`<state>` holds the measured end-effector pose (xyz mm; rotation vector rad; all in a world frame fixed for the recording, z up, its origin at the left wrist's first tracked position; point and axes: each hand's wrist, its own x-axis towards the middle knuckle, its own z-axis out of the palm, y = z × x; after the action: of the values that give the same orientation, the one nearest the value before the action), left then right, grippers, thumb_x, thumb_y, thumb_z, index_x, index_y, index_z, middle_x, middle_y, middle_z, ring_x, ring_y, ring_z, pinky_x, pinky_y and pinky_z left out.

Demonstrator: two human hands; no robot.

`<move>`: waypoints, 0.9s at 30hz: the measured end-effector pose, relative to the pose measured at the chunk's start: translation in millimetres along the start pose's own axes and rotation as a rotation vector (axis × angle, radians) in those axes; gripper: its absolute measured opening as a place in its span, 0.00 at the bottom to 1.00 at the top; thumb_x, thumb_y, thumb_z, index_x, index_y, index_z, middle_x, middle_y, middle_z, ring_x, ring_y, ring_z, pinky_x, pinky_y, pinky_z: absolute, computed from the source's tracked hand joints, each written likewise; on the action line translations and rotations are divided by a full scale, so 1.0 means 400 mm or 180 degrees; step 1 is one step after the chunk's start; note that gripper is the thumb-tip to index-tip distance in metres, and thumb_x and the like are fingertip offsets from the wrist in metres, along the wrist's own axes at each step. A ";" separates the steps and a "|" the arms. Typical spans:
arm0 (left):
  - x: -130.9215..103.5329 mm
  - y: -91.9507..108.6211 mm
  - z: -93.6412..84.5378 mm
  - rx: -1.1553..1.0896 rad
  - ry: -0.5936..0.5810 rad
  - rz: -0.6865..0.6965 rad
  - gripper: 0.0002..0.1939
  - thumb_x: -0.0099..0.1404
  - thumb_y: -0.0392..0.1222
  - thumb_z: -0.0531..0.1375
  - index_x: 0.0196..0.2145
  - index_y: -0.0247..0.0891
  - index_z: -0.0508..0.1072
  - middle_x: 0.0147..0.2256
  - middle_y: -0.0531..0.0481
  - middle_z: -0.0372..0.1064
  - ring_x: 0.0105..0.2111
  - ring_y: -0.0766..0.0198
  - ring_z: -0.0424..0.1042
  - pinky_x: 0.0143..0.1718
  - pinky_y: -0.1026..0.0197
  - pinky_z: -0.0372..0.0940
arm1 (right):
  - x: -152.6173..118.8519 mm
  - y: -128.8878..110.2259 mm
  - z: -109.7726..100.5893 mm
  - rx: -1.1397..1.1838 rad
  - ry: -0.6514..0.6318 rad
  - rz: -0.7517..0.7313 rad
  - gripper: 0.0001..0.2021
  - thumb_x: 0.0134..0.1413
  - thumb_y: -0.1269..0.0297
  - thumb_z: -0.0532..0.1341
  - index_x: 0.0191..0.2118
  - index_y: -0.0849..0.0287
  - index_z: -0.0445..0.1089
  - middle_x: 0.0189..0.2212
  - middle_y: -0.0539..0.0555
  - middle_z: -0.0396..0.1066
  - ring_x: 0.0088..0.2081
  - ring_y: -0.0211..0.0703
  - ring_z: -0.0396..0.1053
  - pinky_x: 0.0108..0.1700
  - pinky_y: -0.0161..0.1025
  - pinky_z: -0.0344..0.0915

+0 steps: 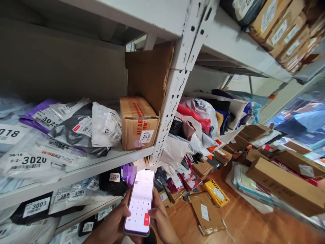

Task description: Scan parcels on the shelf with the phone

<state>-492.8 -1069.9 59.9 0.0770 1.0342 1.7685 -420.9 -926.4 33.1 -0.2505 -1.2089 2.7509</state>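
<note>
- Gripping the slim smartphone with a lit white screen [139,203], the left hand [120,217] curls its fingers around the left edge, thumb at the side of the screen.
- Closing on the opposite edge, the right hand [161,217] grips it too, its thumb beside the red key at the lower right of the keypad.
- The smartphone is held between both hands in the lower middle of the view, screen toward the wearer, top end pointing away, in front of the shelf edge.
- Just beyond its top end, to the left, lies a shiny purple plastic package [129,176]; beside that is a black plastic parcel labelled 3008 [111,181].
- Above, on the white metal shelf [101,161], a brown cardboard box with red print and a 7015 label [139,130] stands next to the perforated white upright post [169,108].
- Left of the box sit a white plastic parcel [105,125], a dark grey plastic parcel [73,130] and a clear plastic bag labelled 3020 [29,162].
- Right of the post, mixed soft parcels fill another shelf.
- On the reddish-brown floor [181,220] lie a flat brown cardboard package [206,211], a yellow package with black lettering [215,192] and, farther right, a long brown cardboard box [286,186].
</note>
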 end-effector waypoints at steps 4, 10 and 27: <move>0.001 -0.007 -0.013 0.0024 -0.0109 0.0031 0.62 0.42 0.35 0.56 0.66 0.46 0.20 0.45 0.44 0.73 0.33 0.53 0.74 0.26 0.56 0.72 | 0.000 0.001 0.016 0.0026 0.0252 -0.0009 0.36 0.35 0.64 0.59 0.58 0.54 0.61 0.49 0.52 0.76 0.49 0.52 0.70 0.47 0.45 0.64; 0.005 -0.016 -0.032 0.0288 -0.0068 0.0001 0.60 0.48 0.32 0.58 0.66 0.51 0.20 0.56 0.41 0.65 0.38 0.54 0.74 0.28 0.57 0.72 | 0.005 0.012 0.029 -0.0146 0.0496 -0.0008 0.30 0.42 0.60 0.60 0.56 0.53 0.61 0.46 0.52 0.77 0.43 0.51 0.71 0.44 0.45 0.65; 0.079 0.081 -0.060 0.2984 0.0556 -0.0042 0.27 0.61 0.44 0.46 0.58 0.39 0.61 0.53 0.40 0.68 0.48 0.55 0.72 0.37 0.57 0.70 | -0.047 0.033 -0.095 0.0517 0.0375 0.0067 0.24 0.40 0.51 0.66 0.46 0.52 0.74 0.39 0.56 0.79 0.40 0.57 0.75 0.41 0.49 0.69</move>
<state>-543.1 -1062.2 53.8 0.4972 1.9081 1.1555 -395.7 -911.5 0.0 -0.4034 -0.9541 2.7881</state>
